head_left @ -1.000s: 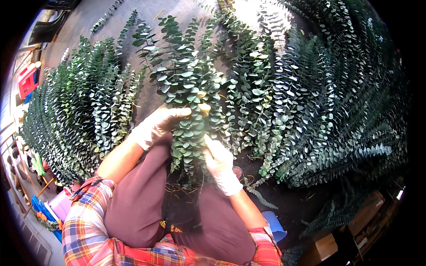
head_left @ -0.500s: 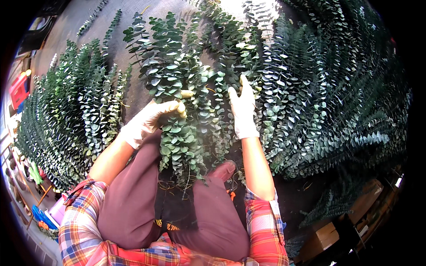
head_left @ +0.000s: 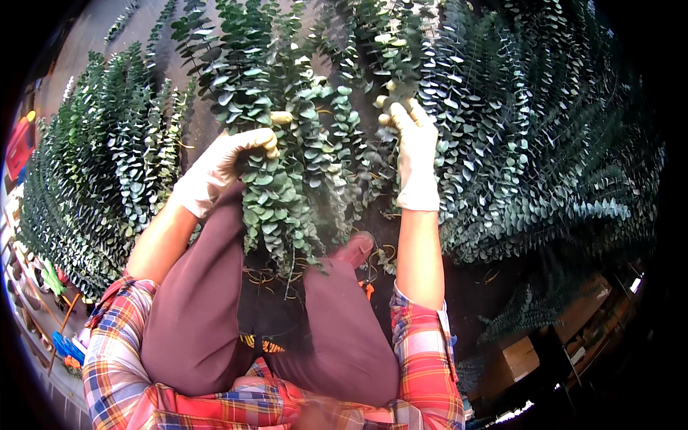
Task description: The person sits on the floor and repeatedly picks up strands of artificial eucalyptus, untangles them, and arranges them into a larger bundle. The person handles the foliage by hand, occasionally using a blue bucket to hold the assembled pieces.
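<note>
My left hand (head_left: 233,158), in a pale glove, is wrapped round a bunch of leafy eucalyptus stems (head_left: 272,193). The bunch stands out above and below the fist, its lower ends hanging between my legs. To the right, my gloved right hand (head_left: 412,140) has its fingers curled about a eucalyptus stem (head_left: 398,68) at the edge of the large pile; leaves partly hide the fingertips. Between the two hands, more eucalyptus sprays (head_left: 337,143) hang or lie, somewhat blurred.
A big eucalyptus heap (head_left: 516,158) fills the right side, and a smaller heap (head_left: 107,172) lies at the left. Cardboard boxes (head_left: 521,357) stand at lower right. A red object (head_left: 19,147) and a blue one (head_left: 68,347) show at the left rim. My shoe (head_left: 355,249) rests below the sprays.
My right hand has moved slightly right and up, and its fingers, apart before, have closed about a stem. My left hand still grips its bunch, now a little further left and higher.
</note>
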Motion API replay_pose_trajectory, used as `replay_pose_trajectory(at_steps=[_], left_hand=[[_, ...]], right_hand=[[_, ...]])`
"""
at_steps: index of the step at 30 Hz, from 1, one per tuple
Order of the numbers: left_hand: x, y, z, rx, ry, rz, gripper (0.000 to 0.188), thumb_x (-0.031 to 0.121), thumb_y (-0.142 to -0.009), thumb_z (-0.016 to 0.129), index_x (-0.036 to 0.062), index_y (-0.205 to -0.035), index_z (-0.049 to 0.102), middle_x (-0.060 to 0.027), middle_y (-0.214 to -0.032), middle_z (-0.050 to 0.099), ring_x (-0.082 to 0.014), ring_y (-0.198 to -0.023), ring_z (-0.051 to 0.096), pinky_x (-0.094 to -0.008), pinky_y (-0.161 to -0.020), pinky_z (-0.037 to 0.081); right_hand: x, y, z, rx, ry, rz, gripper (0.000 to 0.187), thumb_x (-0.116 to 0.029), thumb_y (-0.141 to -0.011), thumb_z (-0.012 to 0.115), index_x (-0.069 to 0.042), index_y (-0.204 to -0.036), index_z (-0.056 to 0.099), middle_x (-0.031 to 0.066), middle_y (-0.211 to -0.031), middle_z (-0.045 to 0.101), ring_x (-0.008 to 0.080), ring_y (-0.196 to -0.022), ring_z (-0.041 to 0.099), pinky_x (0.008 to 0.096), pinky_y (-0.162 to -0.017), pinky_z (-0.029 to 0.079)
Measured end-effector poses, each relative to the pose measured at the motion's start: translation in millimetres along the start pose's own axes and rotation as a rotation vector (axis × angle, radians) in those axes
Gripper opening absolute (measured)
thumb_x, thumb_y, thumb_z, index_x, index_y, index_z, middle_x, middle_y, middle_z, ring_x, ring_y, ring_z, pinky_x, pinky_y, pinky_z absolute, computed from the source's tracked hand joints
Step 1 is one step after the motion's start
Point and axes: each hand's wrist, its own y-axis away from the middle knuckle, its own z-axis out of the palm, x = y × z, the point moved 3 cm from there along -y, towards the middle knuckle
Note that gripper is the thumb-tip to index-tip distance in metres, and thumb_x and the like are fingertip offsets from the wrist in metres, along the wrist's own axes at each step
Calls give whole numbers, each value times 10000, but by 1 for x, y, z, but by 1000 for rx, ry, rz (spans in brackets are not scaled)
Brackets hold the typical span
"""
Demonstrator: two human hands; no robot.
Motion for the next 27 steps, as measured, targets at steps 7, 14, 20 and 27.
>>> replay_pose_trajectory(at_steps=[7,14,20,27], left_hand=[[-4,-5,-3,-64,30,-22,555,106,-868,552,-81,-1359,377,13,-701,464,-117,-678,444,-259,-717,400],[1,0,4,-75,-57,-14,616,208,-868,624,-56,-1371,384,5,-763,517,-116,-719,486,-248,-719,407],[4,-3,-1,-4,-84,-2,583,161,-853,635,-21,-1364,421,-54,-1056,661,-71,-782,599,-205,-712,495],[9,-5,-14,31,-6,17,481,109,-862,617,20,-1319,493,-55,-1026,688,-83,-778,638,-234,-688,549]], right_hand=[[-30,-9,-7,-6,-69,-118,319,-140,-888,646,-105,-1205,631,53,-988,706,77,-725,619,218,-633,504],[28,11,55,-53,773,-503,446,-136,-823,657,-43,-1251,572,118,-1093,651,226,-914,630,331,-872,491],[67,-27,27,108,327,-236,449,-100,-845,611,-34,-1282,528,141,-1200,585,227,-1050,582,348,-935,468],[48,-29,-21,254,1274,-803,613,-140,-721,750,-84,-1282,508,103,-1155,590,277,-1027,560,378,-894,449]])
